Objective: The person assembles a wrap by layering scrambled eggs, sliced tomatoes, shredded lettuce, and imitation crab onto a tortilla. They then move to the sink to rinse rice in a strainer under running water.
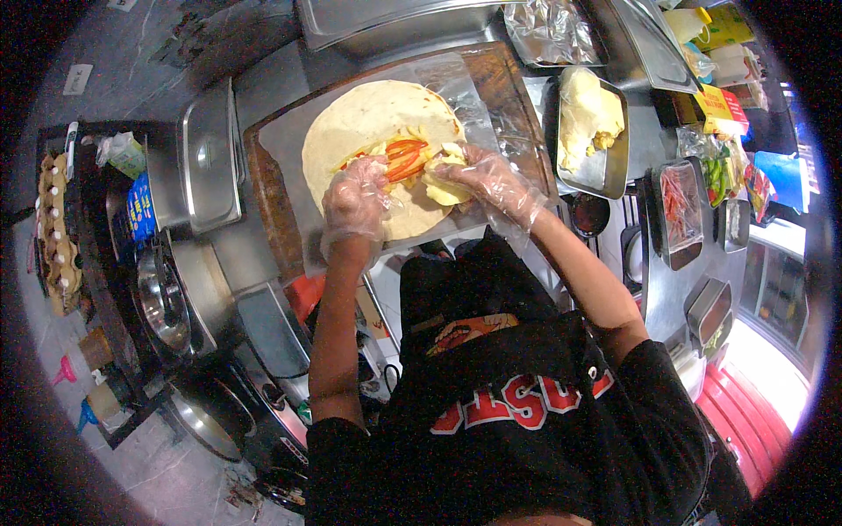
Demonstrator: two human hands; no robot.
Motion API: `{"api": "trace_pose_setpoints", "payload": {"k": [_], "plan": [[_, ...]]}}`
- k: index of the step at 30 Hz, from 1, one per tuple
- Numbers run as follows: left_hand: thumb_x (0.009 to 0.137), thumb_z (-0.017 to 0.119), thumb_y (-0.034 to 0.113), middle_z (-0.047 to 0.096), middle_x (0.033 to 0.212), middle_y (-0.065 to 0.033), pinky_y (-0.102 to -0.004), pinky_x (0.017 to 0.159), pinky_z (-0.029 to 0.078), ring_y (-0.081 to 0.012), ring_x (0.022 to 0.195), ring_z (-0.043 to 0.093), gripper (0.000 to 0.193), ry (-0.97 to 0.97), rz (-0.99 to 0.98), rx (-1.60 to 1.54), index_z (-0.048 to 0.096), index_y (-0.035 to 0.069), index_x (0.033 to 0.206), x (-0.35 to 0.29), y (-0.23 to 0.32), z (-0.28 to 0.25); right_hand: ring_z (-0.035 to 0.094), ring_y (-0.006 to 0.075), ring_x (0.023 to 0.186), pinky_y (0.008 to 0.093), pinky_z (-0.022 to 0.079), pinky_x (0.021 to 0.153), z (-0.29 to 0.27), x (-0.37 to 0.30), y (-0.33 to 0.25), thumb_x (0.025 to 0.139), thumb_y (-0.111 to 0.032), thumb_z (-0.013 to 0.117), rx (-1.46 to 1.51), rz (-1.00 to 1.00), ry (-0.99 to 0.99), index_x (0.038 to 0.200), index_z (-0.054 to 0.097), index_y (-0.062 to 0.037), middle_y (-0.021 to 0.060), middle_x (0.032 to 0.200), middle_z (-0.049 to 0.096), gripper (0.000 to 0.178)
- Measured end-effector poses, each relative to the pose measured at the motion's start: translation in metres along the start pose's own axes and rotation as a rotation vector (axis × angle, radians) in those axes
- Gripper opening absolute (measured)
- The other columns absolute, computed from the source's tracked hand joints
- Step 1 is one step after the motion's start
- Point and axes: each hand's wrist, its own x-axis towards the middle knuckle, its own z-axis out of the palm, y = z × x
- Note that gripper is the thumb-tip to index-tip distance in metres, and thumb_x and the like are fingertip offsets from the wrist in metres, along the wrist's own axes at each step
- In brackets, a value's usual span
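A large round flatbread (377, 110) lies on a translucent sheet (285, 145) over a brown wooden board (263, 206). Across its middle runs a filling of red-orange strips (405, 158) and pale strips. My left hand (355, 197), in a clear plastic glove, is closed at the filling's left end; whatever its curled fingers hold is hidden. My right hand (495, 180), gloved likewise, grips a pale yellow leafy piece (449, 180) at the right end of the filling, just above the bread.
Right of the board stands a metal tray (601, 184) with a pale yellow mass in plastic. Farther right is a container of pinkish shreds (680, 210). A foil-covered tray (553, 35) is at the back. Left are a metal lid (209, 158), a metal bowl (162, 298) and egg cartons (57, 237).
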Motion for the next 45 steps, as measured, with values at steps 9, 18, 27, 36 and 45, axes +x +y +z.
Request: {"api": "trace_pose_setpoints", "payload": {"k": [9,18,27,36,45], "plan": [[0.095,0.06,0.014,0.067,0.078,-0.0069,-0.026,0.05,0.046,-0.0101,0.054,0.054,0.02,0.011,-0.268,-0.175,0.066,0.003,0.111,0.007,-0.001,0.007,0.065,0.0124,0.089,0.0274,0.053,0.08,0.002,-0.003,-0.006,0.087,-0.029,0.071,-0.074,0.054,0.033,0.118,0.06,0.0047,0.0107,0.104,0.07,0.047],[0.09,0.066,0.007,0.061,0.073,-0.0046,-0.0235,0.038,0.038,-0.0097,0.051,0.052,0.011,0.097,-0.236,-0.362,0.061,0.008,0.1,0.013,-0.016,0.024,0.065,0.0108,0.081,0.0256,0.054,0.067,-0.003,-0.003,0.003,0.089,-0.03,0.069,-0.058,0.012,0.009,0.119,0.06,0.0032,0.0083,0.1,0.07,0.046],[0.096,0.058,0.012,0.057,0.077,-0.0029,-0.0242,0.038,0.04,-0.0101,0.052,0.053,0.016,0.155,-0.186,-0.353,0.059,0.008,0.111,0.008,-0.03,0.024,0.064,0.0099,0.072,0.0229,0.05,0.057,-0.003,-0.002,0.01,0.088,-0.032,0.068,-0.052,0.006,0.019,0.118,0.06,0.0019,0.0065,0.095,0.07,0.046],[0.092,0.064,0.018,0.067,0.09,-0.0074,-0.0282,0.074,0.052,-0.0149,0.081,0.063,0.025,0.048,0.237,0.035,0.067,0.002,0.111,0.003,-0.011,0.002,0.068,0.0182,0.078,0.0324,0.055,0.069,-0.006,-0.003,0.013,0.09,-0.031,0.063,-0.135,0.142,-0.121,0.122,0.056,0.006,0.0149,0.097,0.07,0.05],[0.087,0.068,0.02,0.07,0.093,-0.0131,-0.0341,0.079,0.052,-0.024,0.083,0.067,0.024,-0.316,0.19,0.074,0.072,0.001,0.1,-0.003,0.007,0.008,0.066,0.0318,0.078,0.0428,0.05,0.078,-0.004,0.002,0.006,0.094,-0.044,0.054,-0.648,-0.131,-0.306,0.116,0.066,-0.0081,0.0224,0.088,0.068,0.044]]}}
